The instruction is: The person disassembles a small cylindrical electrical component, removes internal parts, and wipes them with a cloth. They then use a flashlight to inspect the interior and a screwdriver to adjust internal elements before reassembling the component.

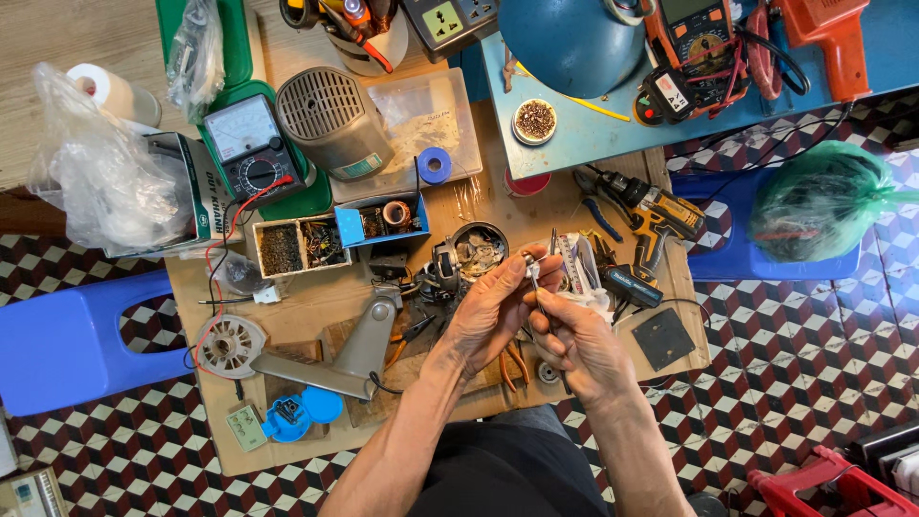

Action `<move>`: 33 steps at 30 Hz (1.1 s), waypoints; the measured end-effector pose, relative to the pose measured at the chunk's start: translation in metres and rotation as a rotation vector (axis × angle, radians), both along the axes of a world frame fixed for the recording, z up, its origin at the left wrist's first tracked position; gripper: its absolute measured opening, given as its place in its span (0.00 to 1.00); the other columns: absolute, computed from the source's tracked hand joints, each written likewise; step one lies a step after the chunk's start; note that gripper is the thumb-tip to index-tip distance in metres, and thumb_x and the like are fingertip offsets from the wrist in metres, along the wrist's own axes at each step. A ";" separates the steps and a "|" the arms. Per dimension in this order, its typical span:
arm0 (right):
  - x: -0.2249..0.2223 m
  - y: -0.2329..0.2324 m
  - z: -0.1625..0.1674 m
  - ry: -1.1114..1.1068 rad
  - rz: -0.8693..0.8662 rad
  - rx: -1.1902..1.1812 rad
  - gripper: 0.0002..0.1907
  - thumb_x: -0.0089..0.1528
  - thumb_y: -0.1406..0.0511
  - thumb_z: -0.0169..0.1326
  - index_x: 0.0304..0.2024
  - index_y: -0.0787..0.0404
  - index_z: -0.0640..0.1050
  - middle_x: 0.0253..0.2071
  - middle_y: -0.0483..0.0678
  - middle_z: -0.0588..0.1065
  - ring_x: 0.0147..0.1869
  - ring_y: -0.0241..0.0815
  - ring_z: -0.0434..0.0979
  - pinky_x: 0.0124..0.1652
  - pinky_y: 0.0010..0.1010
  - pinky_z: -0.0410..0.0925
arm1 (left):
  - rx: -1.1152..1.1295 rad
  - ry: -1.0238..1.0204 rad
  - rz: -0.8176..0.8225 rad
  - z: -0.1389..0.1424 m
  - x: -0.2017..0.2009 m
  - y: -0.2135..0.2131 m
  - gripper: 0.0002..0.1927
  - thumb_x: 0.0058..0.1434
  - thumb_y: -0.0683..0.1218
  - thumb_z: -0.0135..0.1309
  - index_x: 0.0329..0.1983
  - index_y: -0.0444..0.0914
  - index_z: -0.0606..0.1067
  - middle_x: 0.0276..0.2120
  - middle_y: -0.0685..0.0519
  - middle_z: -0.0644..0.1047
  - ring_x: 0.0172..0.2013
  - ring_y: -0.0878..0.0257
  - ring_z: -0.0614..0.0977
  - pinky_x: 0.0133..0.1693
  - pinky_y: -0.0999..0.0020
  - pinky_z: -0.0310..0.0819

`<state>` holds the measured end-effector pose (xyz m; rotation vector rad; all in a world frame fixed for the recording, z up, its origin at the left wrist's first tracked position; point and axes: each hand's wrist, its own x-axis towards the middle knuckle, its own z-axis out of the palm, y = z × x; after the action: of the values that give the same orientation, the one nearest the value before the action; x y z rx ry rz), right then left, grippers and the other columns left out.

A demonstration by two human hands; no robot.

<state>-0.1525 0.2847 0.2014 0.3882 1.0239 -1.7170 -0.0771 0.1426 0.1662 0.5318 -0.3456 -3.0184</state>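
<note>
My left hand (490,311) pinches a small silvery metal part (529,260) between thumb and fingertips, held above the low wooden worktable (316,297). My right hand (584,343) sits just below and right of it, gripping a thin metal tool (538,299) whose tip points up at the small part. Both hands hover over a dismantled motor and loose parts (450,268). Orange-handled pliers (514,366) lie on the table under my wrists, partly hidden.
An analog multimeter (251,148) with red lead, grey motor housing (335,120), parts boxes (330,239), grey fan stand (354,349), cordless drill (656,215), blue lamp shade (572,43), blue stools (67,340) and a green bag (823,201) surround the work spot.
</note>
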 end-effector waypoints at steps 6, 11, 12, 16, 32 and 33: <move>0.012 -0.007 0.018 0.440 0.082 0.435 0.10 0.66 0.63 0.56 0.41 0.64 0.84 0.25 0.45 0.76 0.20 0.29 0.66 0.18 0.18 0.57 | -0.102 -0.019 -0.022 0.011 0.003 -0.003 0.25 0.71 0.51 0.54 0.66 0.32 0.69 0.54 0.44 0.78 0.53 0.59 0.80 0.54 0.66 0.77; 0.035 -0.018 0.034 1.287 0.156 0.702 0.10 0.66 0.63 0.56 0.44 0.60 0.84 0.27 0.42 0.78 0.26 0.29 0.71 0.24 0.23 0.64 | -0.319 -0.279 0.087 0.018 -0.002 0.011 0.22 0.66 0.49 0.60 0.57 0.34 0.70 0.45 0.44 0.82 0.44 0.59 0.83 0.48 0.64 0.81; 0.036 -0.017 0.035 1.370 0.132 0.679 0.09 0.67 0.63 0.56 0.44 0.61 0.83 0.28 0.43 0.77 0.28 0.30 0.72 0.27 0.23 0.65 | -0.320 -0.279 0.089 0.019 -0.002 0.012 0.21 0.66 0.49 0.60 0.57 0.33 0.71 0.44 0.45 0.82 0.44 0.59 0.84 0.48 0.64 0.81; 0.035 -0.008 0.026 1.250 0.082 0.590 0.09 0.67 0.64 0.56 0.44 0.62 0.83 0.29 0.42 0.77 0.29 0.29 0.73 0.28 0.21 0.67 | -0.323 -0.228 0.046 0.024 0.001 0.009 0.23 0.65 0.49 0.60 0.59 0.33 0.74 0.47 0.47 0.82 0.46 0.62 0.83 0.50 0.65 0.81; 0.030 0.001 0.013 0.438 -0.035 0.213 0.15 0.68 0.62 0.57 0.31 0.66 0.80 0.23 0.42 0.71 0.23 0.26 0.63 0.22 0.17 0.56 | -0.269 -0.153 0.012 0.020 0.009 0.008 0.19 0.69 0.47 0.58 0.57 0.30 0.73 0.49 0.47 0.80 0.49 0.63 0.82 0.54 0.66 0.79; 0.028 0.003 0.011 0.363 -0.039 0.180 0.13 0.67 0.62 0.57 0.31 0.65 0.80 0.24 0.43 0.72 0.22 0.27 0.63 0.20 0.17 0.55 | -0.256 -0.131 -0.019 0.020 0.011 0.005 0.20 0.67 0.49 0.58 0.57 0.32 0.74 0.49 0.48 0.81 0.49 0.64 0.83 0.54 0.67 0.79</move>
<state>-0.1243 0.2879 0.2128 0.2140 1.4480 -1.7740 -0.0661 0.1474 0.1862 0.7068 -0.7351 -2.8998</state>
